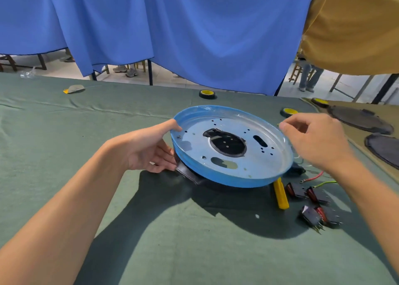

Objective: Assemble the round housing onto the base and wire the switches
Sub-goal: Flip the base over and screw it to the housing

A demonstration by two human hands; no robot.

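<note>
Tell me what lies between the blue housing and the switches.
A yellow tool lies between the housing and the switches, one end at the housing's rim; head view.

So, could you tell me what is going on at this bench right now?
A person is fitting the blue round housing onto the black base on the green cloth. The left hand grips the housing's left rim; the right hand has its fingertips at the right rim, though its grip is unclear. The housing sits tilted, not yet seated. Four switches lie loose beside a yellow tool.
</note>
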